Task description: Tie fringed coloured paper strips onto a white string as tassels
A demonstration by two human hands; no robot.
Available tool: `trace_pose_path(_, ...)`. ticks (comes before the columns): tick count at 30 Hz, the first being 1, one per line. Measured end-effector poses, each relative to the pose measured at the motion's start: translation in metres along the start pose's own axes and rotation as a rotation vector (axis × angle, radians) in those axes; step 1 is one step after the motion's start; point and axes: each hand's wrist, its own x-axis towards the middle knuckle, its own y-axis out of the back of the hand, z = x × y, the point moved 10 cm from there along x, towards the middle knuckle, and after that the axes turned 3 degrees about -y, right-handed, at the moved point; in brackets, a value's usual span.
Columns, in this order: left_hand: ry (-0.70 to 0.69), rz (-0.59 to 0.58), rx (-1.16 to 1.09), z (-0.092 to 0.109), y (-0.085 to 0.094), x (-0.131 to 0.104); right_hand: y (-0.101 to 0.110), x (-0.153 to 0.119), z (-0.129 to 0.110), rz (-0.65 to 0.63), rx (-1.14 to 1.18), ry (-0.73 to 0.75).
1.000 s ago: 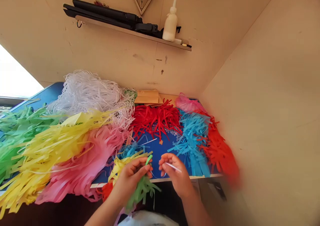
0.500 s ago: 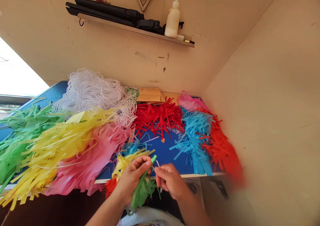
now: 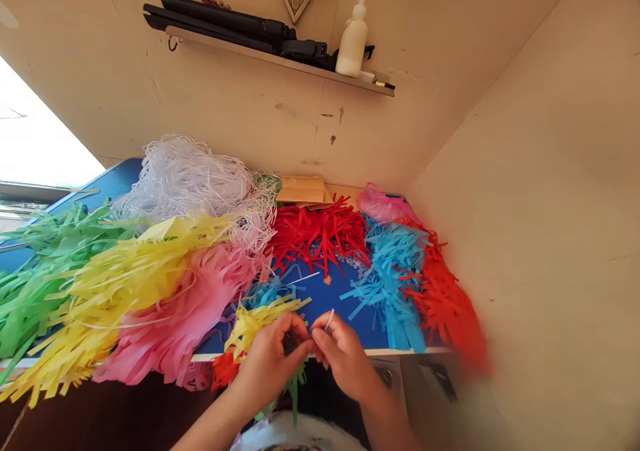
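Note:
My left hand (image 3: 273, 354) and my right hand (image 3: 343, 358) meet fingertip to fingertip just over the front edge of the blue table (image 3: 320, 298). Below my left fingers hangs a green fringed paper tassel (image 3: 296, 384), its top hidden behind the hand. A thin whitish string (image 3: 330, 319) sticks up from the pinched fingers of my right hand. Close to my left hand lie a yellow paper tassel (image 3: 250, 321) and a red-orange one (image 3: 223, 370) at the table edge.
Green (image 3: 60, 264), yellow (image 3: 125, 271) and pink (image 3: 190, 304) fringes cover the left. White string (image 3: 190, 178) is heaped behind. Red (image 3: 320, 234), blue (image 3: 400, 258) and orange-red (image 3: 450, 311) fringes lie right. A shelf (image 3: 270, 58) holds a white bottle (image 3: 353, 44).
My right hand has moved up and left, so its fingertips meet those of my left hand. The green tassel has dropped lower and is more hidden. The view has shifted slightly.

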Motion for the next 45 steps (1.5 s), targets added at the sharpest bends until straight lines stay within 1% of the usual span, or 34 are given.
trace_pose_path(1, -0.006, -0.003, 0.041, -0.001, 0.001, 0.0, 0.008, 0.0, -0.002, 0.057, -0.024, 0.026)
trace_pose_path(2, -0.017, -0.004, 0.094, -0.003, 0.006, 0.0, 0.02, -0.001, -0.004, 0.111, -0.026, 0.042)
trace_pose_path(3, -0.027, 0.001, 0.16, -0.005, 0.015, 0.0, 0.035, -0.004, -0.005, 0.166, 0.007, 0.05)
trace_pose_path(4, -0.032, 0.016, 0.239, -0.009, 0.029, 0.0, 0.053, -0.008, -0.006, 0.214, 0.079, 0.053)
trace_pose_path(5, -0.032, 0.041, 0.333, -0.013, 0.047, 0.0, 0.072, -0.012, -0.006, 0.255, 0.18, 0.051)
trace_pose_path(7, 0.017, 0.097, 0.554, -0.022, 0.089, -0.001, 0.108, -0.023, -0.006, 0.339, 0.368, 0.073)
trace_pose_path(8, 0.043, 0.114, 0.677, -0.024, 0.105, 0.0, 0.119, -0.027, -0.005, 0.366, 0.419, 0.075)
trace_pose_path(9, 0.043, 0.129, 0.811, -0.024, 0.116, 0.001, 0.124, -0.029, -0.002, 0.369, 0.442, 0.061)
trace_pose_path(10, 0.003, 0.144, 0.921, -0.02, 0.119, 0.003, 0.121, -0.03, 0.003, 0.347, 0.446, 0.027)
trace_pose_path(11, -0.066, 0.138, 0.986, -0.016, 0.111, 0.007, 0.114, -0.029, 0.009, 0.311, 0.442, -0.012)
trace_pose_path(12, -0.156, 0.106, 1.008, -0.012, 0.095, 0.01, 0.105, -0.027, 0.016, 0.274, 0.437, -0.046)
trace_pose_path(13, -0.25, 0.051, 0.985, -0.011, 0.073, 0.012, 0.099, -0.026, 0.022, 0.249, 0.427, -0.063)
trace_pose_path(14, -0.32, -0.027, 0.938, -0.015, 0.048, 0.014, 0.096, -0.024, 0.027, 0.239, 0.399, -0.065)
trace_pose_path(15, -0.356, -0.1, 0.904, -0.023, 0.024, 0.015, 0.099, -0.023, 0.031, 0.236, 0.333, -0.057)
trace_pose_path(16, -0.348, -0.134, 0.897, -0.033, 0.008, 0.017, 0.108, -0.023, 0.033, 0.245, 0.218, -0.047)
trace_pose_path(17, -0.324, -0.149, 0.904, -0.045, -0.003, 0.018, 0.124, -0.023, 0.033, 0.285, 0.057, -0.041)
trace_pose_path(18, -0.302, -0.159, 0.913, -0.057, -0.01, 0.019, 0.148, -0.024, 0.033, 0.354, -0.145, -0.051)
trace_pose_path(19, -0.283, -0.163, 0.926, -0.066, -0.013, 0.019, 0.178, -0.026, 0.03, 0.453, -0.361, -0.066)
trace_pose_path(20, -0.273, -0.168, 0.939, -0.074, -0.014, 0.018, 0.215, -0.03, 0.024, 0.616, -0.562, -0.092)
trace_pose_path(21, -0.269, -0.172, 0.953, -0.079, -0.014, 0.017, 0.25, -0.032, 0.02, 0.746, -0.727, -0.163)
trace_pose_path(22, -0.265, -0.173, 0.969, -0.082, -0.012, 0.016, 0.281, -0.03, 0.018, 0.816, -0.788, -0.206)
trace_pose_path(24, -0.263, -0.172, 0.998, -0.084, -0.01, 0.014, 0.328, -0.013, 0.016, 0.847, -0.865, -0.262)
trace_pose_path(25, -0.265, -0.171, 1.006, -0.084, -0.009, 0.013, 0.345, -0.002, 0.017, 0.827, -0.897, -0.289)
trace_pose_path(26, -0.267, -0.167, 1.009, -0.083, -0.009, 0.013, 0.358, 0.01, 0.018, 0.79, -0.927, -0.317)
trace_pose_path(28, -0.276, -0.148, 1.0, -0.082, -0.009, 0.013, 0.372, 0.03, 0.024, 0.699, -0.982, -0.371)
trace_pose_path(31, -0.293, -0.107, 0.967, -0.083, -0.006, 0.013, 0.379, 0.044, 0.034, 0.605, -1.056, -0.439)
trace_pose_path(34, -0.334, -0.077, 0.942, -0.081, -0.003, 0.015, 0.388, 0.042, 0.042, 0.591, -1.127, -0.525)
trace_pose_path(38, -0.403, -0.055, 0.938, -0.07, -0.002, 0.018, 0.405, 0.039, 0.049, 0.61, -1.2, -0.66)
trace_pose_path(41, -0.455, -0.026, 0.937, -0.064, -0.004, 0.018, 0.408, 0.043, 0.052, 0.602, -1.243, -0.676)
trace_pose_path(45, -0.503, -0.006, 0.912, -0.067, -0.007, 0.015, 0.403, 0.052, 0.055, 0.581, -1.292, -0.612)
